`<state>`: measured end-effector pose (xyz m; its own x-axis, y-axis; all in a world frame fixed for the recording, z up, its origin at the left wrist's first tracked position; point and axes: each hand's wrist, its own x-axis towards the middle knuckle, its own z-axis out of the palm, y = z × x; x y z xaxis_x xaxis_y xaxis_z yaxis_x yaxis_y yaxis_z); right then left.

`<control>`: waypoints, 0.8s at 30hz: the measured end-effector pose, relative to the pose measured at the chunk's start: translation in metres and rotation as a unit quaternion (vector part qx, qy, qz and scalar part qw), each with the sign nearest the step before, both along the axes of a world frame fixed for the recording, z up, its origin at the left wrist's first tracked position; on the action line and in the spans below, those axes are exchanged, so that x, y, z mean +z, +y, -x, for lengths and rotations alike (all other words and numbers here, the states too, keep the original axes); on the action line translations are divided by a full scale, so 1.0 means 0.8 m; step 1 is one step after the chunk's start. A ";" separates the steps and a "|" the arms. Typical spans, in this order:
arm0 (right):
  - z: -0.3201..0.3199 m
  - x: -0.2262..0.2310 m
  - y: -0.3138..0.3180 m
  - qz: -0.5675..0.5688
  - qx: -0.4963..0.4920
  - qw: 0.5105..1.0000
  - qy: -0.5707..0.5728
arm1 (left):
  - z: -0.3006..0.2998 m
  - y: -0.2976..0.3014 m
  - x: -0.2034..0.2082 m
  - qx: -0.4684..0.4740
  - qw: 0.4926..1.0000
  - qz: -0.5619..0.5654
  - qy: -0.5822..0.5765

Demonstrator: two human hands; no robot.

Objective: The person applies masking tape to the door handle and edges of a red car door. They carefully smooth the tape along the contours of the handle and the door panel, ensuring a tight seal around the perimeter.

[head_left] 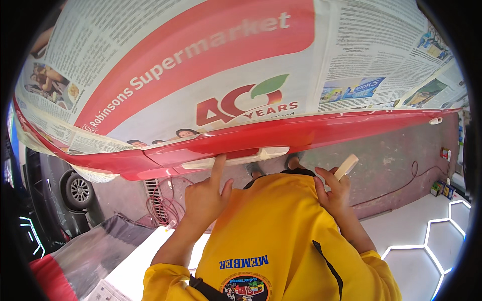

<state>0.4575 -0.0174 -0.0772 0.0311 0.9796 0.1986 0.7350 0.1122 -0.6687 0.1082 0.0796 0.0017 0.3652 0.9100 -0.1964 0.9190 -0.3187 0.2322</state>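
My left hand [207, 198] reaches up to a red car panel [321, 133], its index finger stretched out and pressed on cream masking tape [198, 164] around the door handle. The thumb stands apart and the other fingers curl in; I see nothing held in this hand. A wider tape patch [273, 152] covers the handle's right end. Off to the right and apart from the panel, my right hand [334, 193] grips what looks like a roll of masking tape [347, 167], seen edge-on. Printed newspaper sheets [296, 60] cover the surface above the red strip.
A dark car with a spoked wheel [79, 191] stands at the left. Red hose [163, 203] lies coiled by a floor grate [153, 193] below the panel. Small boxes [443, 189] sit on the floor at the far right, near a thin cable [414, 173].
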 end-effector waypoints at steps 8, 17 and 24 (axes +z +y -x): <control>-0.061 0.032 -0.006 0.112 0.094 0.977 0.156 | -0.014 -0.007 0.013 0.062 0.983 -0.066 -0.162; -0.074 0.014 -0.020 0.163 0.090 0.963 0.197 | -0.135 -0.023 -0.020 0.038 0.999 0.024 0.023; -0.012 0.031 -0.045 0.271 0.015 0.835 0.479 | -0.111 -0.034 -0.018 -0.006 0.998 0.060 -0.007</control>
